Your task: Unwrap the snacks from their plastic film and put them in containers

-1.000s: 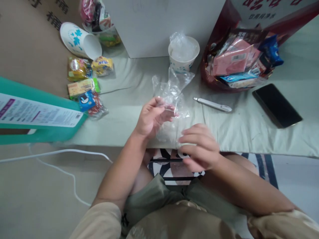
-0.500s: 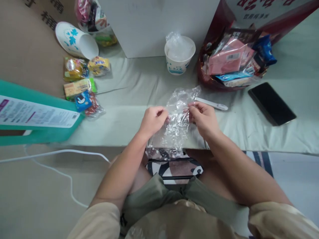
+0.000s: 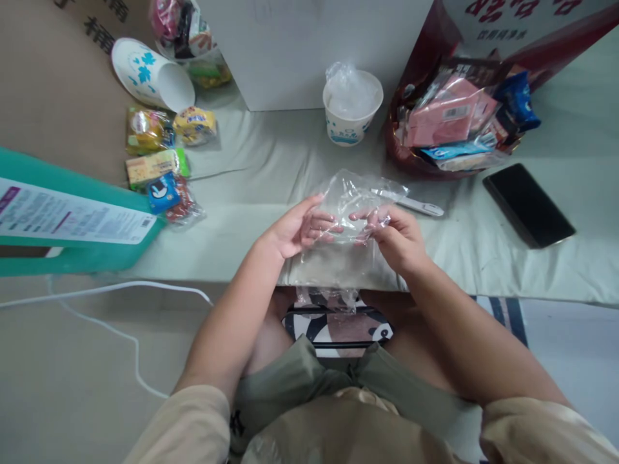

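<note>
Hands, the left hand point(image 3: 294, 229) and right hand point(image 3: 394, 235), pinch the clear plastic bag point(image 3: 349, 212) above the table point(image 3: 483, 251) edge, and pulling too hard might rip the thin bag.

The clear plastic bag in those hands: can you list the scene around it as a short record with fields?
left hand: fingers spread, holding the bag's left side
right hand: pinching the bag's right side
clear plastic bag: crumpled, held over the table edge
white pen-like tool: lying just behind the bag
paper cup: upright, clear plastic inside
black phone: flat, far right
snack packets: clustered at left
</note>
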Motion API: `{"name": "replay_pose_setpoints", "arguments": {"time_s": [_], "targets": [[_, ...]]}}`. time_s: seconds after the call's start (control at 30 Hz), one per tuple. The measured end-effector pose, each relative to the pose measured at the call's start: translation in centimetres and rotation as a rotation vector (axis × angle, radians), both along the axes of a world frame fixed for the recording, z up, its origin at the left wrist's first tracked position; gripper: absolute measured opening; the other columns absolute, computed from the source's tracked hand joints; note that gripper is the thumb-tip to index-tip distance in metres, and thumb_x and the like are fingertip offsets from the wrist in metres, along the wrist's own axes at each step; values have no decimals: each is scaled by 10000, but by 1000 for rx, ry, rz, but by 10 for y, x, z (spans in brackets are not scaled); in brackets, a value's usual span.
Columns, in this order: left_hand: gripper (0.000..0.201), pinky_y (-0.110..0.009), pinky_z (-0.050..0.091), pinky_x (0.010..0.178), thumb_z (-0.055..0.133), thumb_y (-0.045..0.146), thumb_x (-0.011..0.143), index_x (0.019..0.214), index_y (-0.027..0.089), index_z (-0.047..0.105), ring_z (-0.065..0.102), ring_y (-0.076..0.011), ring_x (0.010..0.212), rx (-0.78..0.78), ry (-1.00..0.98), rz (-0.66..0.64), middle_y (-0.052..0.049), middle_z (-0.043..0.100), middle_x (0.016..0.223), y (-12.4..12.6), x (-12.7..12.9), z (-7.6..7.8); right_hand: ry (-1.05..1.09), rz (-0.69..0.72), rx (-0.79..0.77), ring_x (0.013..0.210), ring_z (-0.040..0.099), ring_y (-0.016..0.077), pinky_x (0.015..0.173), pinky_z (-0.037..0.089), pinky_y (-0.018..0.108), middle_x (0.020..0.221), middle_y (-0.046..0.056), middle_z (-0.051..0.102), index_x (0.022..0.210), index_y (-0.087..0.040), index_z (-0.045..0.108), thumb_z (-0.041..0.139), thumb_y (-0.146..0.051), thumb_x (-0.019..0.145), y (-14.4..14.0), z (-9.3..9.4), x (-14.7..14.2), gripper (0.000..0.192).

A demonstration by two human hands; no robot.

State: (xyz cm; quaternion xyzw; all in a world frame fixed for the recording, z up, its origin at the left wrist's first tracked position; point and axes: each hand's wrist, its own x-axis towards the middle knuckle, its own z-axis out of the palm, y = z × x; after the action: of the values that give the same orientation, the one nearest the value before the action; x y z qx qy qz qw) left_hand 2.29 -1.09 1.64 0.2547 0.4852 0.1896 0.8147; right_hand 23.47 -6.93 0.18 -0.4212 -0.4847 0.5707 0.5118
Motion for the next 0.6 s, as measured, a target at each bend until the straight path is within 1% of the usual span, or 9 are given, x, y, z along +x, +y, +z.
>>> {"name": "replay_pose_setpoints", "arguments": {"time_s": [0.07,0.13,0.23,0.3,0.37,0.43,0.5,0.53,0.6], "targets": [[393,-158,216,329,802,537,772,772,148,747,659,-112,502,65,-5,-2,-102,775,757,-5,4,2,14,-2,-4,534,630,101,526,553,273,972,20,782,729,-211,577,673,-312,799,-2,0,-1,156],[253,-142,288,361,828,390,748,738,162,720,669,-106,528,179,22,69,-60,752,713,-9,8,5,-18,-70,-30,493,593,92,479,508,255,943,14,783,734,-216,572,654,-308,801,-3,-1,-3,139],[145,-135,407,438,780,253,721,701,179,657,672,-90,565,321,52,341,-1,700,650,-11,12,8,-66,-221,-68,432,505,80,427,425,228,749,-21,723,737,-230,551,615,-307,788,0,-3,-6,113],[151,-144,456,479,741,242,713,674,189,605,680,-91,601,333,-3,523,8,686,649,-8,12,11,-77,-285,-76,411,458,82,402,370,219,633,-41,644,729,-237,531,596,-314,778,3,-5,-7,112],[177,-160,491,513,716,247,717,650,194,561,702,-103,679,289,-102,594,-5,708,716,-5,10,13,-82,-313,-76,391,403,79,374,306,217,599,-47,609,727,-241,518,583,-320,770,7,-7,-7,111],[156,-182,522,546,693,265,739,671,198,569,723,-122,775,227,-204,593,-19,735,819,0,7,13,-76,-322,-83,375,337,73,348,234,219,622,-44,629,725,-244,502,570,-323,751,10,-8,-7,107],[91,-180,504,514,669,280,759,741,198,633,722,-129,779,136,-256,545,-26,731,845,3,6,11,-48,-312,-97,377,299,66,340,186,225,697,-31,681,714,-243,481,565,-323,721,12,-7,-8,116],[83,-165,464,469,667,273,755,776,193,663,717,-127,751,88,-252,503,-29,722,833,4,5,10,-29,-294,-106,383,296,64,343,179,229,741,-24,704,700,-241,465,567,-317,707,12,-6,-9,127],[104,-127,327,382,708,229,716,807,180,697,717,-124,721,24,-213,374,-40,718,844,5,3,8,4,-241,-124,395,304,61,355,187,237,785,-16,721,672,-235,431,569,-297,684,13,-3,-9,152]]}}
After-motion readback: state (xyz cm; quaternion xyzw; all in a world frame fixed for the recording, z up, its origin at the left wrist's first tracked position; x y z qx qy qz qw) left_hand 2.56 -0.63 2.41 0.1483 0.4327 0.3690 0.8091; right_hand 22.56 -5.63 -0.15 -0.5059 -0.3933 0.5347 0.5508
